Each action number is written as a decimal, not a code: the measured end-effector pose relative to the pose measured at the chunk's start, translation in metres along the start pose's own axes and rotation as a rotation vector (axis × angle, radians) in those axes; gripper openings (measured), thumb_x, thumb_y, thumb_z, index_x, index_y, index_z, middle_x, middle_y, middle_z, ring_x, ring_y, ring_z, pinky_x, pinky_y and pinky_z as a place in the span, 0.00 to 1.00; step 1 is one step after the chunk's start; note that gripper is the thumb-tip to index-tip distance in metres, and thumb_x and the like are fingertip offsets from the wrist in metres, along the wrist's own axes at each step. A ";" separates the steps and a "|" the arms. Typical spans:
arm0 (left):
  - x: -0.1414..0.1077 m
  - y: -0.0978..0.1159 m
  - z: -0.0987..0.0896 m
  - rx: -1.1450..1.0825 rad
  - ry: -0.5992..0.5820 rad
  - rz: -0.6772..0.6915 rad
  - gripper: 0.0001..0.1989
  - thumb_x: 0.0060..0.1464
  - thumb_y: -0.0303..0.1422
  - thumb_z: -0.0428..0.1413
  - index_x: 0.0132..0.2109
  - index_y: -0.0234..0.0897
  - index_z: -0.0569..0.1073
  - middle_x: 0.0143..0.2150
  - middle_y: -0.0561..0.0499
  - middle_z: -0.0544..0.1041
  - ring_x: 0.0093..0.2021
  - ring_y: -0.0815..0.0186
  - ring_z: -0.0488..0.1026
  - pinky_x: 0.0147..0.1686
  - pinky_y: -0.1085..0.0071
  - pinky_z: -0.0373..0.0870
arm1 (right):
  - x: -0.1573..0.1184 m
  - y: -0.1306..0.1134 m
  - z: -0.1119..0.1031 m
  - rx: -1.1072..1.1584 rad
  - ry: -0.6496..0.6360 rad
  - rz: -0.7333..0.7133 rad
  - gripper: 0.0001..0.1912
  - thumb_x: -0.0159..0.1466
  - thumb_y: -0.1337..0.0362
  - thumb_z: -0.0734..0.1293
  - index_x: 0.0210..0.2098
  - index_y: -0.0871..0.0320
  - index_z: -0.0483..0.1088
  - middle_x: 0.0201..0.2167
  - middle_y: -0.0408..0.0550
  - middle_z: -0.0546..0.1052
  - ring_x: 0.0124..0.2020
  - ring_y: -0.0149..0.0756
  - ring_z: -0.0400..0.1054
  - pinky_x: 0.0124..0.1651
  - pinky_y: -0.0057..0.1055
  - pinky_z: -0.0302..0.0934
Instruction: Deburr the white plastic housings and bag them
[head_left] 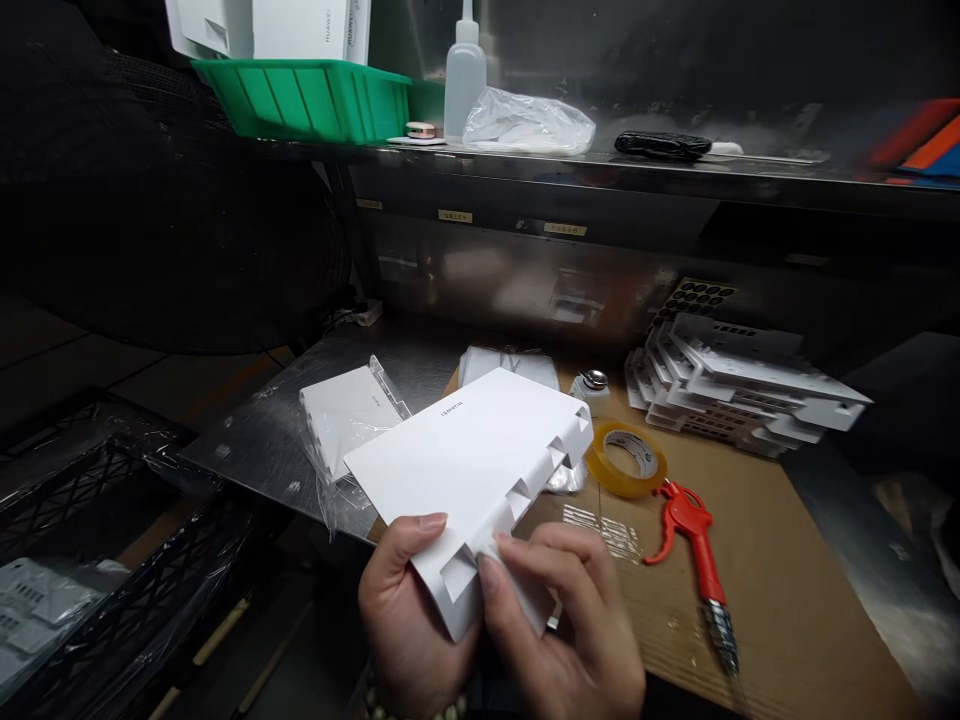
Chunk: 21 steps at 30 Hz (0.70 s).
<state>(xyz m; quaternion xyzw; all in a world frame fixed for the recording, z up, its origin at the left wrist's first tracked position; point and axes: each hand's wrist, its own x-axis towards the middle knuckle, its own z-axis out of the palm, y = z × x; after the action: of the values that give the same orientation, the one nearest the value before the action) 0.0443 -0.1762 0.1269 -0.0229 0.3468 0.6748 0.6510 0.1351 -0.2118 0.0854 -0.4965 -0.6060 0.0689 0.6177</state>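
Observation:
A white plastic cover [457, 450] marked HUAWEI is held up at a tilt in front of me, with square notches along its rounded edge. My left hand [412, 610] is closed around its near end, the thumb resting on the flat face. Thumb and index finger of my right hand [570, 610] pinch at the notched edge, close to the nearest notch. Whether anything small sits between those fingertips is hidden. Beyond the cover, on the left, lies another white cover [341, 410] partly in clear plastic wrap.
Right of the cover are a yellow tape roll [626, 460], a red air blow gun [690, 540] and stacked white covers [735, 380] on cardboard [757, 560]. A pump-top bottle [592, 390] stands behind the tape. A shelf above holds a green bin [307, 100] and squeeze bottle [465, 85].

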 end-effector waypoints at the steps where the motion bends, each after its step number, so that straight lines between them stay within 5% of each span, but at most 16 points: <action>1: -0.001 0.000 0.002 -0.011 0.068 0.027 0.23 0.37 0.26 0.58 0.44 0.35 0.81 0.24 0.52 0.78 0.24 0.59 0.77 0.35 0.62 0.83 | 0.002 0.004 -0.001 -0.021 0.011 -0.010 0.10 0.65 0.71 0.73 0.44 0.54 0.77 0.37 0.46 0.73 0.36 0.33 0.72 0.34 0.29 0.68; 4: -0.004 0.002 0.008 -0.051 0.189 0.042 0.32 0.35 0.23 0.55 0.52 0.36 0.80 0.28 0.51 0.81 0.25 0.58 0.78 0.33 0.62 0.82 | 0.007 0.013 -0.005 -0.066 0.037 0.006 0.08 0.65 0.70 0.74 0.44 0.55 0.78 0.37 0.44 0.72 0.37 0.30 0.72 0.35 0.26 0.67; 11: 0.000 0.006 0.006 -0.074 0.131 -0.066 0.33 0.41 0.25 0.55 0.58 0.33 0.78 0.32 0.45 0.83 0.33 0.51 0.83 0.40 0.56 0.83 | -0.002 -0.008 0.002 0.015 0.043 -0.001 0.08 0.65 0.72 0.72 0.44 0.56 0.78 0.36 0.44 0.73 0.37 0.31 0.71 0.39 0.28 0.68; 15: -0.001 0.006 0.005 -0.023 0.123 -0.020 0.35 0.40 0.25 0.55 0.59 0.35 0.77 0.33 0.47 0.85 0.31 0.52 0.83 0.45 0.53 0.83 | 0.005 0.002 -0.005 -0.044 0.036 -0.019 0.09 0.65 0.71 0.73 0.44 0.56 0.78 0.38 0.45 0.73 0.39 0.31 0.72 0.39 0.27 0.68; 21: 0.004 0.007 -0.004 -0.033 -0.111 -0.119 0.33 0.43 0.27 0.56 0.59 0.33 0.77 0.37 0.45 0.86 0.37 0.48 0.84 0.48 0.52 0.82 | 0.000 -0.004 0.004 -0.018 0.061 -0.021 0.07 0.64 0.70 0.73 0.42 0.55 0.78 0.35 0.45 0.74 0.35 0.32 0.72 0.35 0.29 0.68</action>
<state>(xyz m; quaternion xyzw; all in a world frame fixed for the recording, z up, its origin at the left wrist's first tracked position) 0.0359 -0.1736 0.1250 -0.0170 0.2970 0.6408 0.7077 0.1296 -0.2114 0.0875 -0.4976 -0.5927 0.0417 0.6320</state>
